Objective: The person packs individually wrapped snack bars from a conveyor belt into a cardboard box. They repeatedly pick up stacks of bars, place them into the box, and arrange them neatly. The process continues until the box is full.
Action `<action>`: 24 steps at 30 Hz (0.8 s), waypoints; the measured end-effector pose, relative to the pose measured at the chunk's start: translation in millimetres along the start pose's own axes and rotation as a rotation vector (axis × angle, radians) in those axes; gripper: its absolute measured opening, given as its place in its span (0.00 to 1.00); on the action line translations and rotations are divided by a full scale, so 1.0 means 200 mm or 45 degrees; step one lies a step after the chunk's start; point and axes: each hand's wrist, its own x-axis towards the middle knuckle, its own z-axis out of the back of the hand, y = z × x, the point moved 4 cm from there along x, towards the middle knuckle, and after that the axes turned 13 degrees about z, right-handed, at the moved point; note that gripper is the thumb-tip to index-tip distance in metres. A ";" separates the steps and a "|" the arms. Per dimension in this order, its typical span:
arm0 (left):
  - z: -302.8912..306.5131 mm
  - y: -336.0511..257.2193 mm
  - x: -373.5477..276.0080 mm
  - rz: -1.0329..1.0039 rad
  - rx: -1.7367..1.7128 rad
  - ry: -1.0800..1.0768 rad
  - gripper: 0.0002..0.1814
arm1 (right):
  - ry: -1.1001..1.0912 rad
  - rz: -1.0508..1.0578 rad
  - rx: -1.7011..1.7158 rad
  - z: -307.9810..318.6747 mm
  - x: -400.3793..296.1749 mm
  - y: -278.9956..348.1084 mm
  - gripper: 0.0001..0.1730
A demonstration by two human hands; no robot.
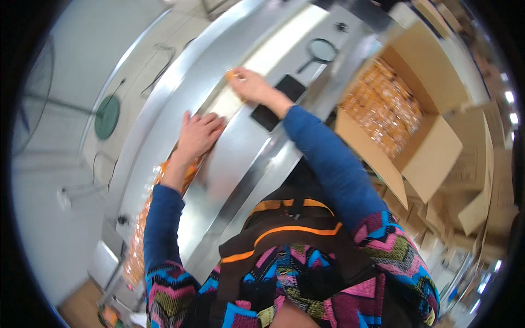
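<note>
A pale conveyor belt runs in a metal channel in front of me. My right hand is above the belt, pinching a small orange wrapped packet between thumb and fingers. Nearer to me, my left hand lies over the front end of a row of orange clear-wrapped packets in the same channel. Its bent fingers cover what is under them, so a grip there cannot be made out. The row continues below my left forearm towards the lower left.
A black phone-like slab lies partly under my right forearm. Beyond it rests a round, black-rimmed handled mirror or magnifier. At right stands an open cardboard box filled with orange wrapped packets. A green round stand base is on the floor.
</note>
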 end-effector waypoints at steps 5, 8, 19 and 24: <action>0.24 0.13 -0.24 0.202 -0.345 0.017 0.15 | 0.308 0.072 0.347 -0.30 -0.17 0.15 0.22; 0.32 0.27 -0.60 0.327 -0.382 -0.206 0.23 | 0.600 0.100 0.427 -0.54 -0.31 0.32 0.21; 0.32 0.56 -1.67 1.173 0.070 0.081 0.65 | 1.122 0.662 -0.583 -0.59 -0.31 0.58 0.76; 0.35 0.55 -1.47 0.984 0.070 -0.001 0.54 | 1.077 0.752 -0.701 -0.56 -0.33 0.65 0.60</action>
